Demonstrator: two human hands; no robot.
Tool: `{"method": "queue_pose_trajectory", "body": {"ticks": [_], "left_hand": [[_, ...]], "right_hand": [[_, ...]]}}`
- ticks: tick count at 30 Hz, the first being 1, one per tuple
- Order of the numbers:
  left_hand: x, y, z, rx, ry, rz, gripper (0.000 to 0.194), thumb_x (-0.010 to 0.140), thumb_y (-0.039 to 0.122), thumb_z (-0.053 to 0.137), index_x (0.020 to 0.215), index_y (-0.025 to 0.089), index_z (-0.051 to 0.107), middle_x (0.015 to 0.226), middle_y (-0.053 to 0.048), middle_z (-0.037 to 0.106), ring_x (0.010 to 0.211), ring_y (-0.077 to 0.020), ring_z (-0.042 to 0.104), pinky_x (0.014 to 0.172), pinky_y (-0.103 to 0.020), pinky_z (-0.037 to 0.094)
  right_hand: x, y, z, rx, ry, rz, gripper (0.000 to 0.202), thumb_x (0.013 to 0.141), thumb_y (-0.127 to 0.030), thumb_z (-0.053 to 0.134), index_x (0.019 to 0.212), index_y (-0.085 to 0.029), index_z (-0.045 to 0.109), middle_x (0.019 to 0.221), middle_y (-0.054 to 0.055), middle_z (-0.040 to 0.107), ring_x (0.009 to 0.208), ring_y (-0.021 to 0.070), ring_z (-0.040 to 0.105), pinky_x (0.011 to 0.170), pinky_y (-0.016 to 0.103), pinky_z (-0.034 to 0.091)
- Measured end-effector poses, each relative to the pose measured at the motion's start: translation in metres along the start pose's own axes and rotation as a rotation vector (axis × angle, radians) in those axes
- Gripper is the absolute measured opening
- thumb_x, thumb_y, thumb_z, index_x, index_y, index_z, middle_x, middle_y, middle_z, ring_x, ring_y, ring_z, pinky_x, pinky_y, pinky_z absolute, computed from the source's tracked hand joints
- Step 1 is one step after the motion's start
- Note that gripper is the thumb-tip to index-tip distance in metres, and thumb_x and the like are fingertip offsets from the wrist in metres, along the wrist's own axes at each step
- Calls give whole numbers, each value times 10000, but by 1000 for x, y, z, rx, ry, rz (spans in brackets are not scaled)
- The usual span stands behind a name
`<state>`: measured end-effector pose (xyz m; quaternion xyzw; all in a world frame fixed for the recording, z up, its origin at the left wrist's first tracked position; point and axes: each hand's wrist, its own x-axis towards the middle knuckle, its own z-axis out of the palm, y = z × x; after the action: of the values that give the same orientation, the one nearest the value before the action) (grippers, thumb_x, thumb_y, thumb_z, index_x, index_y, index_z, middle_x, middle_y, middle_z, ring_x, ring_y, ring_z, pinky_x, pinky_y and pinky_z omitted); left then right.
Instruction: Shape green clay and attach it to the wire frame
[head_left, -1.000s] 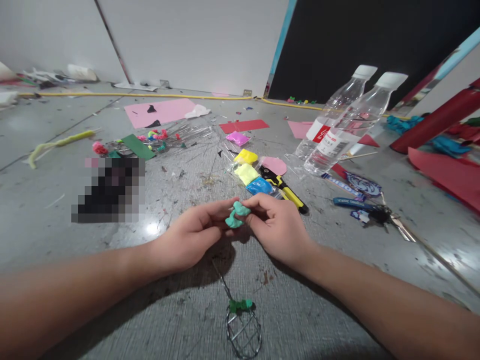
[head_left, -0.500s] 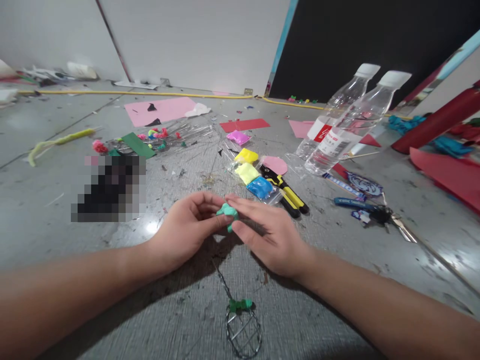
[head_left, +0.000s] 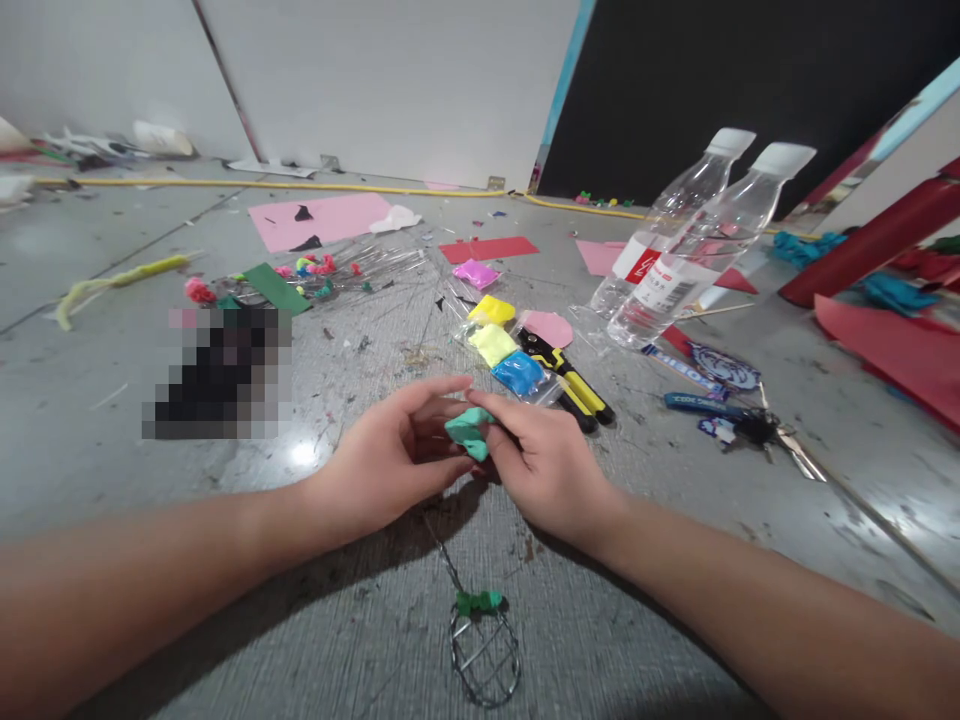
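A lump of mint-green modelling clay (head_left: 466, 432) is pinched between the thumb and forefinger of my right hand (head_left: 555, 465). My left hand (head_left: 386, 450) curves round its left side with the thumb and fingers apart. The left thumb tip comes close under the clay; whether it touches I cannot tell. Below the hands, on the grey surface, lies a small racket shape of twisted wire (head_left: 486, 655). Dark green clay (head_left: 472, 603) is wrapped where its handle meets the looped head, with a lighter green bit at the right end.
Beyond my hands lie bagged yellow clay (head_left: 493, 345), bagged blue clay (head_left: 519, 372) and yellow-black pliers (head_left: 577, 385). Two water bottles (head_left: 667, 285) stand at the right, near keys (head_left: 799, 450). Pipe cleaners (head_left: 322, 272) and pink paper (head_left: 322, 222) are at the left.
The clay has passed from my left thumb and fingers into my right hand's pinch, slightly rightward, and looks turned. My left fingers have loosened. The wire racket lies as before.
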<state>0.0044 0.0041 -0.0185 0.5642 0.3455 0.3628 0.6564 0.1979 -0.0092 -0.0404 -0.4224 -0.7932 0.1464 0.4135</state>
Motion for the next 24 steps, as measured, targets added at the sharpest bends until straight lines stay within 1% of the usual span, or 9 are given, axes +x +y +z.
{"method": "queue_pose_trajectory", "body": {"ticks": [2,4,7,10,12,15,19,22,24], "left_hand": [[-2,0,1,100,56,-4,611,729,142,811,1295,202,587,1103,-87,785,948,-224,761,817,-343,610],[-3,1,2,186,123,-1,554,748,205,824,1264,190,624,1040,-70,794,882,-212,757,788,-341,608],[-4,3,1,262,218,12,484,764,280,831,1210,187,667,971,-49,794,839,-200,748,788,-336,604],[-2,6,-2,315,290,-10,400,770,313,826,1130,188,702,918,-44,792,810,-203,746,745,-321,595],[1,7,-4,350,267,-32,305,771,318,822,1033,192,727,885,-41,797,789,-203,744,721,-310,583],[3,8,-5,363,191,-36,209,782,339,809,912,191,739,889,-46,808,788,-201,737,709,-296,565],[2,5,-5,305,180,-17,268,892,424,689,837,174,771,821,-69,791,753,-200,706,696,-307,556],[0,4,-5,253,134,5,309,939,414,626,844,185,809,828,-77,790,768,-210,706,716,-324,568],[0,6,-5,265,47,32,243,933,366,644,889,209,825,860,-71,797,788,-214,718,734,-328,578]], "right_hand": [[0,3,1,26,-15,-49,397,970,-158,447,1263,-82,703,1076,148,803,957,241,780,848,383,627],[0,5,2,91,-57,-59,418,970,-157,439,1301,-96,687,1113,146,794,996,247,771,875,407,628],[-2,3,4,246,-173,18,511,960,-134,437,1442,-179,599,1148,105,781,1011,235,757,880,423,632],[-4,-3,7,449,-267,101,647,933,-123,471,1573,-210,436,1245,104,736,982,202,749,835,363,640],[-5,-7,8,460,-266,135,612,943,-186,549,1549,-175,464,1191,108,749,897,191,745,779,331,633],[-3,-9,6,293,-209,148,402,974,-280,619,1358,-166,656,1043,79,790,860,206,743,786,343,604],[3,-6,0,112,-79,93,232,995,-299,608,1144,-203,757,1013,66,807,901,222,757,815,356,569],[4,-4,-3,136,-130,159,257,1022,-306,535,1031,-180,759,742,31,762,675,177,724,659,312,543],[2,-3,-2,235,-177,231,279,1023,-297,497,1095,-160,729,560,-21,660,512,144,650,554,281,510]]}}
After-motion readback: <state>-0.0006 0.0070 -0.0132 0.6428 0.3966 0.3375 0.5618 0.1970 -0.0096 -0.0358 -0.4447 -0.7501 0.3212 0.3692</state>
